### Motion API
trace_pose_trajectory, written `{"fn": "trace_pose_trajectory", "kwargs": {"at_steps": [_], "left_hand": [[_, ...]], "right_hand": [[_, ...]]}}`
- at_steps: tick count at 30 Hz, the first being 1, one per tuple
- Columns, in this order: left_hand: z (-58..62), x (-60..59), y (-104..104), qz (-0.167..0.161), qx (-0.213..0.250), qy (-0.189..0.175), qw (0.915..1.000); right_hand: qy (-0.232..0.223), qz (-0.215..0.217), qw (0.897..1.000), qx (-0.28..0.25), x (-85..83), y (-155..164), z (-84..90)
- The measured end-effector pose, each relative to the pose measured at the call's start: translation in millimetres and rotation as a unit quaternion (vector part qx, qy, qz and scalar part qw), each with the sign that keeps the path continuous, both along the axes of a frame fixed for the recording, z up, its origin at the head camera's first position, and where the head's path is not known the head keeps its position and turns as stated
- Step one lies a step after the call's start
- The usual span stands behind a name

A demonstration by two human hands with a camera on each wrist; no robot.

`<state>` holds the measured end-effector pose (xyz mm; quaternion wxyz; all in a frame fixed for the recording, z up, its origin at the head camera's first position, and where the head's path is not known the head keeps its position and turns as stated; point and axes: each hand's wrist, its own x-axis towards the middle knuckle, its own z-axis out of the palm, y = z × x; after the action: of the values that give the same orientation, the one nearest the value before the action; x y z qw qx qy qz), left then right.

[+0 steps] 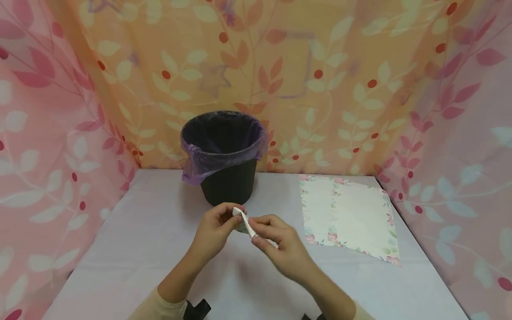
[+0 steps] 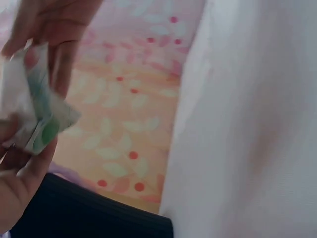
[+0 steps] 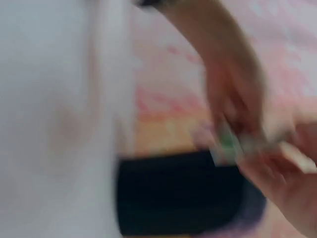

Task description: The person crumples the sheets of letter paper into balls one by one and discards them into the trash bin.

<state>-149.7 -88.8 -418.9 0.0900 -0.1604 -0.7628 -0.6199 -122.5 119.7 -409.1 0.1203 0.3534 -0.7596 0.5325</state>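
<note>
In the head view both hands meet in front of the bin around a small folded piece of white paper [image 1: 248,224]. My left hand [image 1: 212,233] pinches one end of it between thumb and fingers. The other end is gripped by the thumb and fingers of my right hand [image 1: 286,246]. Green and pink floral print shows on the folded paper [image 2: 37,99] in the left wrist view, where it is bent into layers with a pointed corner. The right wrist view is blurred, and fine finger detail there is lost.
A black bin [image 1: 229,184] lined with a purple bag [image 1: 196,162] stands behind the hands. Two overlapping flower-bordered sheets of paper [image 1: 362,218] lie at the right on the white-covered table [image 1: 132,240]. Patterned curtains [image 1: 340,89] enclose the back and sides.
</note>
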Motion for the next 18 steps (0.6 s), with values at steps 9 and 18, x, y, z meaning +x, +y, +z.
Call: {"fn": "trace_pose_trajectory", "kwargs": {"at_steps": [9,18], "left_hand": [[7.3,11.8,6.7,-0.038,0.020,-0.019,0.9989],[-0.1,17.3,20.1,0.044,0.028,0.007,0.9986]], "right_hand": [[-0.220,0.187,0.957,-0.010,-23.2,44.0,17.5],[-0.213,0.098,0.972,-0.006,-19.2,31.3,13.8]]}}
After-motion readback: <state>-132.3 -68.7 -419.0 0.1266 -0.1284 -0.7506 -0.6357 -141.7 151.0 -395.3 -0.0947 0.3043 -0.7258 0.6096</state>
